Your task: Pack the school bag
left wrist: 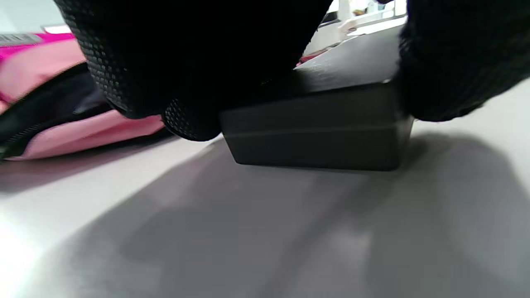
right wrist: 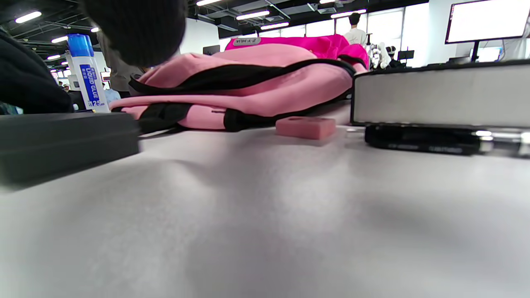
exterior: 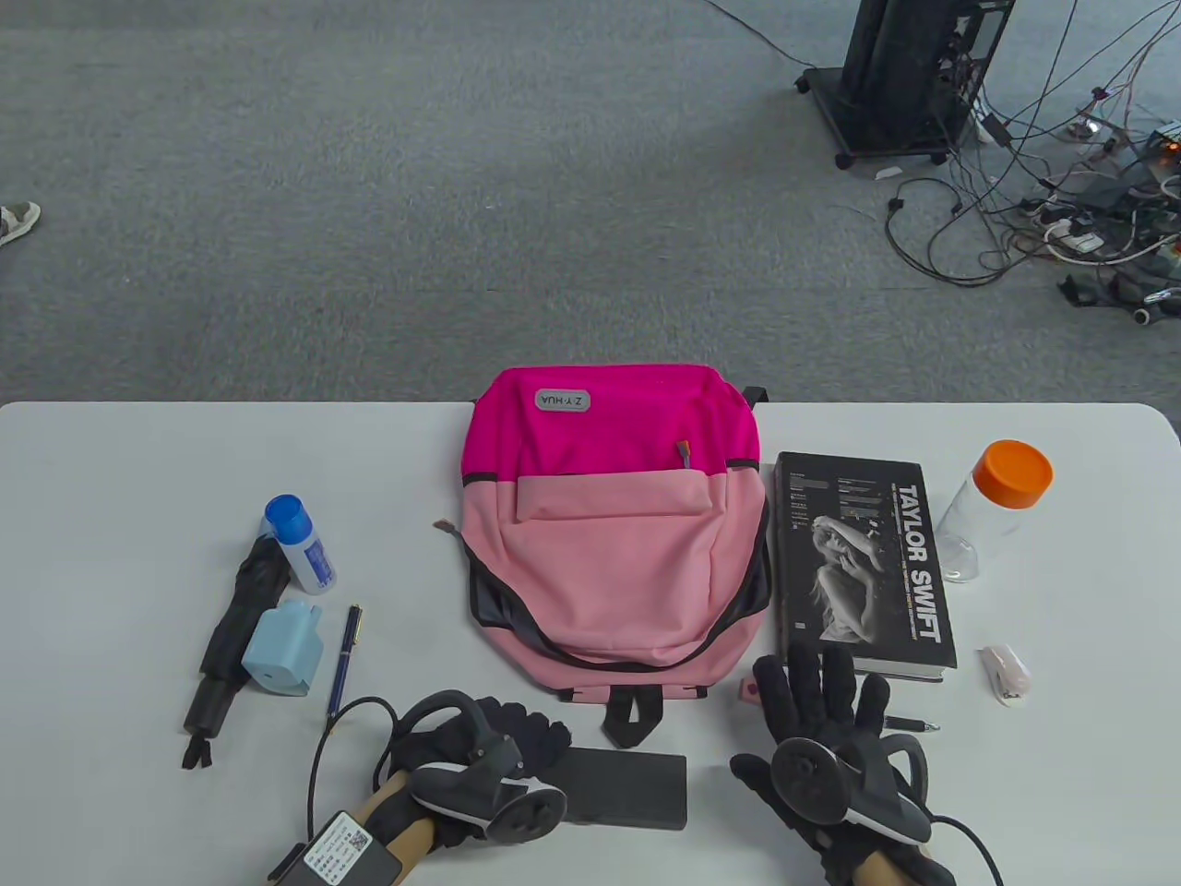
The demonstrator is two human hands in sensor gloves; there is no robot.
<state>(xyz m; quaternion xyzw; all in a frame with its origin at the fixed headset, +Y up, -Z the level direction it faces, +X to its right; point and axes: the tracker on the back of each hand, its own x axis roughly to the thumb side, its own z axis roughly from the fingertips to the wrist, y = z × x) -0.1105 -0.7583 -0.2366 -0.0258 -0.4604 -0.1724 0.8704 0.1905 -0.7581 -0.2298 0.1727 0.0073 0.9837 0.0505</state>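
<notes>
the left hand grips the near-left end of the flat black case just in front of the pink school bag, seemingly to lift it toward the bag's unzipped mouth, while the right hand rests flat, fingers spread and holding nothing, on the table beside the bag's near-right corner.

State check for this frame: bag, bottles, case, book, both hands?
backpack: lying flat, main zipper open
black case: closed, on table
left hand: grips the black case's end
right hand: flat, fingers spread
book: closed
clear bottle: orange cap on
glue bottle: capped
</notes>
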